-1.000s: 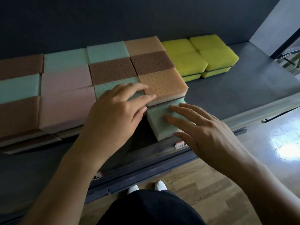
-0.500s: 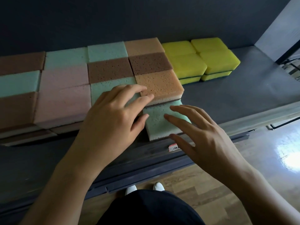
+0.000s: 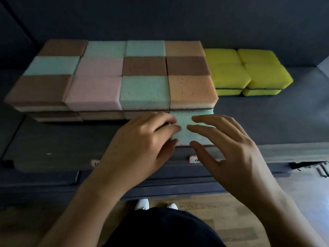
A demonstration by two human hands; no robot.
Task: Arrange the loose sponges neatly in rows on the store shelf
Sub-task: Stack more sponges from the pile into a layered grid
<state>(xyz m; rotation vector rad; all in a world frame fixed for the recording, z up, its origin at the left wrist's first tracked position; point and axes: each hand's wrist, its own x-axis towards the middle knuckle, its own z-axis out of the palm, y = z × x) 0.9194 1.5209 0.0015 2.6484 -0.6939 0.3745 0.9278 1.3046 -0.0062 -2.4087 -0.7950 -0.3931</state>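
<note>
A loose pale green sponge [image 3: 185, 130] lies flat at the front of the dark shelf [image 3: 267, 122], its back edge tucked under the stacked orange sponge [image 3: 192, 90]. My left hand [image 3: 142, 139] grips its left edge, thumb at the front corner. My right hand [image 3: 222, 148] lies over its right side with fingers spread on top and thumb against the front edge. Behind it stands a tidy block of brown, green, pink and orange sponges in rows, including a green sponge [image 3: 144, 91] in the front row.
Two stacked rows of yellow sponges [image 3: 249, 72] stand to the right of the block. A white price tag [image 3: 194, 159] sits on the shelf's front rail. Bare shelf lies right of the hands. Wooden floor and my shoes show below.
My left hand came off the upper green sponge and dropped to the low green sponge's left edge. That sponge now sits squarer under the orange column. The view swung left.
</note>
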